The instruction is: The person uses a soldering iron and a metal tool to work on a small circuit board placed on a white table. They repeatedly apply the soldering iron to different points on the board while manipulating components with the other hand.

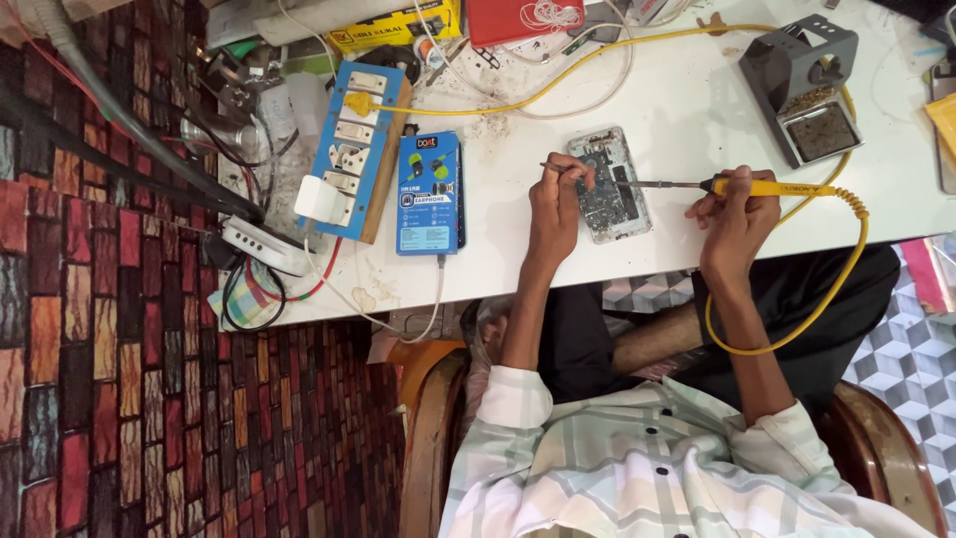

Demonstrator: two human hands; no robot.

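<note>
Soldering inside an opened phone on a cluttered white table.

The right hand point(735, 207) is gripping a yellow-handled soldering iron point(767, 187), fingers wrapped tight around the handle, its dark tip reaching into the opened phone point(609, 183), which is lying flat on the table point(687, 110) in front of the person. The left hand point(554, 207) is pinching thin tweezers point(560, 168) over the phone's upper left corner, fingers closed narrowly on them. The iron's yellow cord point(797, 329) is looping down off the table edge toward the lap; a snag there could tug the hot tip across the board. The left fingers are working just beside the tip, so a slip could burn them. The iron stand point(802, 85) is sitting well apart, and a blue boxed earphone pack point(429, 194) is lying near the phone.
</note>
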